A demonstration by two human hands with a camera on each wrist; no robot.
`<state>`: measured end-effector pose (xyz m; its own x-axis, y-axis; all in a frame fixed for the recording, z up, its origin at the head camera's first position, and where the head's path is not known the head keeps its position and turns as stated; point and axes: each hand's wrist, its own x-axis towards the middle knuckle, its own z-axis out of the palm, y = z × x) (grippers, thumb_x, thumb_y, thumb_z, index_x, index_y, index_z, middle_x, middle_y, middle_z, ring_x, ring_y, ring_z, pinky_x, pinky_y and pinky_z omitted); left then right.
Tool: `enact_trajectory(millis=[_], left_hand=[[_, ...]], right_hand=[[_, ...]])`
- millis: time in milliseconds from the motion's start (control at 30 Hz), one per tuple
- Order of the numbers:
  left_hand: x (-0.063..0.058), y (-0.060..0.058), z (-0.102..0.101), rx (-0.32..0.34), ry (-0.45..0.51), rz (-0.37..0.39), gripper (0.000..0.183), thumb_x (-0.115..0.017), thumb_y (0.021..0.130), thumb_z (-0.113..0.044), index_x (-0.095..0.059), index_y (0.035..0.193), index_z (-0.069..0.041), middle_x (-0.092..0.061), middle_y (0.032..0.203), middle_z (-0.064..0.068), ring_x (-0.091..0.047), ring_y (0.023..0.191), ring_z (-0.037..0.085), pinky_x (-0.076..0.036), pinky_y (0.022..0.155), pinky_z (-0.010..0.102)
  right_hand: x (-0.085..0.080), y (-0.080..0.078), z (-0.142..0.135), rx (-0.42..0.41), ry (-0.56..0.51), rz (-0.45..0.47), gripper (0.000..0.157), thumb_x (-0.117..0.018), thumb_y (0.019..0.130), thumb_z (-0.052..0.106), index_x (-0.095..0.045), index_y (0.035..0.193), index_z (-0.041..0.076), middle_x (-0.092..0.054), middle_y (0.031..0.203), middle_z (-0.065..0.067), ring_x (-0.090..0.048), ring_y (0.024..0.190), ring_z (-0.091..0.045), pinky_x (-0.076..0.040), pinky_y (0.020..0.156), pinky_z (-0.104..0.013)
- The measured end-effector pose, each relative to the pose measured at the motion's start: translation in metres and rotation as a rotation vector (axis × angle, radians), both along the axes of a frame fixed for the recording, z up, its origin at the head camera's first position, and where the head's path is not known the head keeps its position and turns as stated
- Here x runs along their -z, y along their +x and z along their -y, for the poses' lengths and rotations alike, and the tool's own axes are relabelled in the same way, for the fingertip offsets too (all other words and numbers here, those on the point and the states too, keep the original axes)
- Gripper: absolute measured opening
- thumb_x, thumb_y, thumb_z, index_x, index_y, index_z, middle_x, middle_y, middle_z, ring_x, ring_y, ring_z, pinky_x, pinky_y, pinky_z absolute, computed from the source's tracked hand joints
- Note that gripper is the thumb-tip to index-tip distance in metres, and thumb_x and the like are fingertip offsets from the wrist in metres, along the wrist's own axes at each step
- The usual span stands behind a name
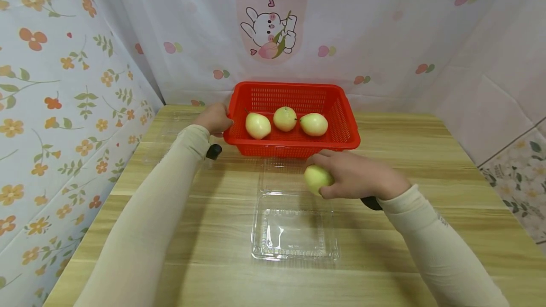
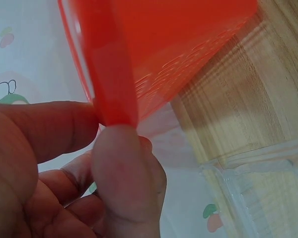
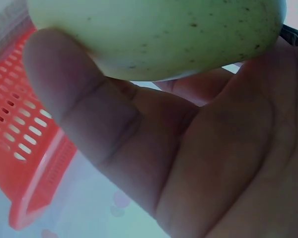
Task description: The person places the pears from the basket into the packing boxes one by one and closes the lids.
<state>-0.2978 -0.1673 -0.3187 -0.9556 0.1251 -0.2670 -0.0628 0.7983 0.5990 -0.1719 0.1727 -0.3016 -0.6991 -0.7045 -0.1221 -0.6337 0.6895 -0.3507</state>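
Observation:
In the head view a red plastic basket (image 1: pixel 294 145) stands at the back of the table with three pale yellow pears inside: a left pear (image 1: pixel 258 126), a middle pear (image 1: pixel 285 119) and a right pear (image 1: pixel 313 124). My left hand (image 1: pixel 213 118) pinches the basket's left rim (image 2: pixel 111 74) between thumb and fingers. In front of the basket, my right hand (image 1: pixel 351 174) holds another pear (image 1: pixel 316 179), its speckled green-yellow skin close up in the right wrist view. Below that pear lies a clear plastic clamshell box (image 1: pixel 294 231), opened flat, its lid side toward the basket.
Another clear plastic container (image 1: pixel 164 131) lies at the table's back left, partly behind the left arm. A printed white curtain (image 1: pixel 362 37) hangs behind the wooden table (image 1: pixel 409 155), and a floral cloth (image 1: pixel 55 108) hangs along the left.

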Motion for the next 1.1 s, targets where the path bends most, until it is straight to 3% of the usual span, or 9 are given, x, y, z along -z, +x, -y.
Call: enact_trajectory(millis=[233, 433, 633, 1100], left_hand=[[-0.002, 0.0, -0.001, -0.009, 0.017, 0.004, 0.018, -0.05, 0.096, -0.006, -0.053, 0.111, 0.004, -0.061, 0.104, 0.018, -0.064, 0.083, 0.027, -0.057, 0.081, 0.044], [-0.002, 0.0, 0.0, -0.004, -0.002, -0.004, 0.019, -0.05, 0.096, -0.006, -0.054, 0.111, 0.004, -0.062, 0.103, 0.018, -0.065, 0.082, 0.027, -0.058, 0.076, 0.04], [-0.001, -0.001, 0.0, -0.001, -0.008, -0.003, 0.019, -0.05, 0.096, -0.007, -0.054, 0.111, 0.005, -0.063, 0.102, 0.018, -0.065, 0.079, 0.026, -0.057, 0.08, 0.043], [0.001, -0.002, 0.0, 0.009, -0.029, -0.01, 0.019, -0.051, 0.097, -0.007, -0.054, 0.111, 0.005, -0.062, 0.101, 0.018, -0.065, 0.077, 0.025, -0.058, 0.079, 0.043]], right_hand=[[0.008, 0.003, 0.0, -0.037, 0.019, -0.007, 0.041, -0.068, 0.079, 0.018, -0.059, 0.118, 0.017, -0.053, 0.098, 0.006, -0.052, 0.077, -0.012, -0.046, 0.069, -0.031], [0.01, 0.005, 0.0, -0.056, 0.033, -0.012, 0.045, -0.069, 0.079, 0.018, -0.057, 0.122, 0.013, -0.052, 0.098, 0.005, -0.051, 0.078, -0.011, -0.047, 0.068, -0.029], [0.009, 0.01, 0.003, -0.073, 0.052, -0.024, 0.051, -0.068, 0.08, 0.022, -0.055, 0.128, 0.014, -0.052, 0.102, 0.006, -0.052, 0.08, -0.011, -0.047, 0.068, -0.028], [0.017, 0.025, 0.014, -0.175, 0.048, -0.079, 0.049, -0.073, 0.079, 0.025, -0.058, 0.124, 0.014, -0.053, 0.107, 0.005, -0.053, 0.078, -0.01, -0.048, 0.068, -0.027]])
